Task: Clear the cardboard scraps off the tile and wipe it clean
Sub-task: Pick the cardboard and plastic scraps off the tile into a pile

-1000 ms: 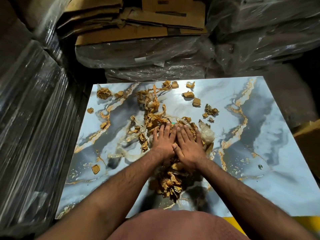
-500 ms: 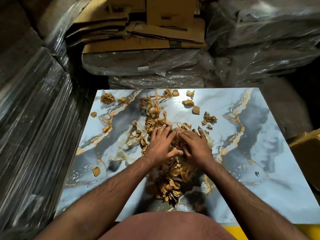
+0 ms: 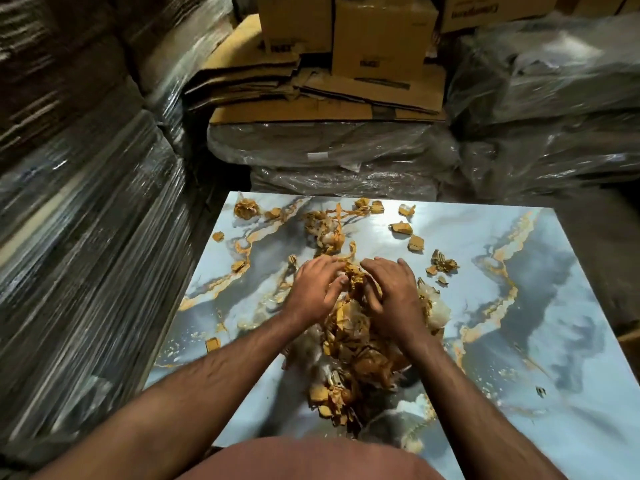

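Head view looks down on a glossy blue-grey marble-patterned tile with gold veins (image 3: 519, 299). Both hands curl round a heap of torn brown cardboard scraps (image 3: 353, 355) at the tile's middle, left hand (image 3: 317, 289) and right hand (image 3: 393, 299) either side, fingers bent into it. Loose scraps lie near the far edge.

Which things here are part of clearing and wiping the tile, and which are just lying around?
Part of the job:
tile
heap of cardboard scraps
loose scraps at the far edge
left hand and right hand, both on the heap

Just lying about:
flattened cartons
upright boxes
plastic-wrapped stacks
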